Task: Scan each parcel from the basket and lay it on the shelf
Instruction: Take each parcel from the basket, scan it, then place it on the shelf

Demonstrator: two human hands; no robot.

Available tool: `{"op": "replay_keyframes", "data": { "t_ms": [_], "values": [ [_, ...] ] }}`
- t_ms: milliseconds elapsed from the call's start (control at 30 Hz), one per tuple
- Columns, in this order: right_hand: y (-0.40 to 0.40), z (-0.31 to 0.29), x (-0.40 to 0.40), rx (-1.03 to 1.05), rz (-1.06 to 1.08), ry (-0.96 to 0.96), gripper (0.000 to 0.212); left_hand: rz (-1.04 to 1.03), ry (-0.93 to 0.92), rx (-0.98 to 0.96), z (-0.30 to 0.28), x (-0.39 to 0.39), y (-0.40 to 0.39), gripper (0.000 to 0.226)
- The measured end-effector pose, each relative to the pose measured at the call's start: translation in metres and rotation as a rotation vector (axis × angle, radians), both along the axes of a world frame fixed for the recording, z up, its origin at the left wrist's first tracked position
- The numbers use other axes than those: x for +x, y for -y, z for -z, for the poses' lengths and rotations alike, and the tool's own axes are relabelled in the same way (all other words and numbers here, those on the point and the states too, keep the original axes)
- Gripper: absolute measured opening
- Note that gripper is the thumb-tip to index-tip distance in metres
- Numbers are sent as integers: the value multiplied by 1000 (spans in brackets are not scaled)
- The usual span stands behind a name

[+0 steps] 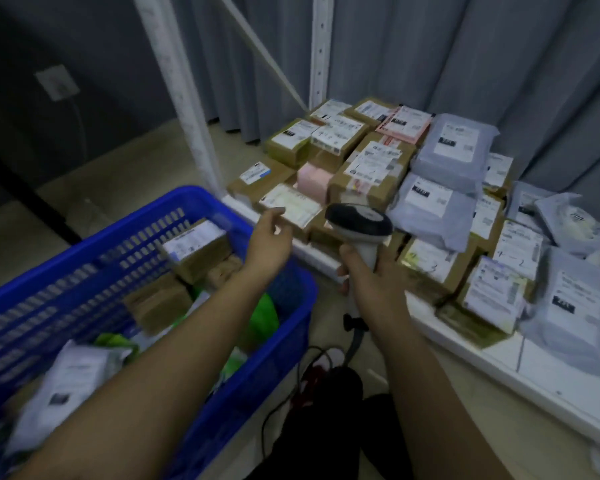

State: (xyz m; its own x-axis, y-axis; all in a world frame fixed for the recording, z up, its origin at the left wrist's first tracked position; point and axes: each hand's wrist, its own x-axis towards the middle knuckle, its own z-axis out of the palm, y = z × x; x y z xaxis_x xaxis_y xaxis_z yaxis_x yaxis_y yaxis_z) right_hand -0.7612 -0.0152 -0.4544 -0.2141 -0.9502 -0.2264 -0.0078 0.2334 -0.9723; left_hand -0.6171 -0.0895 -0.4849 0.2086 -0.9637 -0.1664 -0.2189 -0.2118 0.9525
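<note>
A blue plastic basket at the left holds several parcels, among them a brown box with a white label and a grey mailer. My left hand hovers over the basket's far right corner, fingers relaxed and empty, just short of a labelled box at the shelf's front edge. My right hand grips the handle of a white and black barcode scanner, whose head points toward the shelf. The low white shelf carries several brown boxes and grey mailers.
A white shelf upright rises behind the basket, and another upright stands further back. Grey curtain hangs behind the shelf. Black and red cables lie on the floor between my arms. A pink parcel sits among the boxes.
</note>
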Motion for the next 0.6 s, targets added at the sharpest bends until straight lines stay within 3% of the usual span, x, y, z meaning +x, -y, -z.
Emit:
{"op": "replay_keyframes", "data": {
  "t_ms": [167, 300, 500, 600],
  "values": [
    [-34, -16, 35, -67, -171, -10, 11, -144, -73, 42, -9, 64, -105, 28],
    [-56, -24, 67, -35, -323, -43, 7, -208, -44, 202, 3, 130, -164, 24],
    [-71, -14, 105, 38, -480, -160, 6, -44, 90, 451, 50, 181, -202, 36],
    [-67, -9, 113, 57, -492, -178, 9, 97, 179, 464, 67, 176, -192, 43]
  ]
}}
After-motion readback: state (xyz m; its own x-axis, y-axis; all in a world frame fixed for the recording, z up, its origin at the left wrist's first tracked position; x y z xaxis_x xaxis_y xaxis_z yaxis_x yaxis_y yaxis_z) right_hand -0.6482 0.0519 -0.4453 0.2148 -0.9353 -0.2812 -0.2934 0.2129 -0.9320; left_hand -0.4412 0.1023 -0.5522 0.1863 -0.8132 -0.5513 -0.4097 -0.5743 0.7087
